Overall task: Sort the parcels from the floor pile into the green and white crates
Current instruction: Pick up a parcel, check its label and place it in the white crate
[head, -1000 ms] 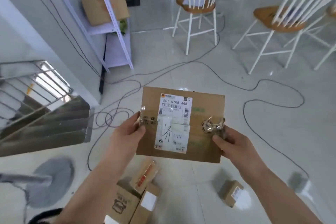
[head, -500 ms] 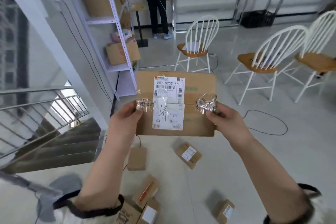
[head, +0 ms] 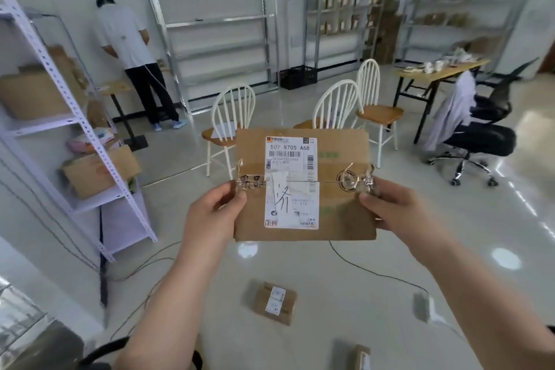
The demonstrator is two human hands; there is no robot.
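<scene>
Holding parcel (head: 342, 213) aloft, cartons (head: 30, 96) on shelves (head: 42, 127)

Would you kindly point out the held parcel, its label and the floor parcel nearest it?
held parcel (head: 342, 219): head view, cardboard face.
label (head: 291, 182): head view, middle.
floor parcel (head: 261, 305): head view, brown top.
</scene>
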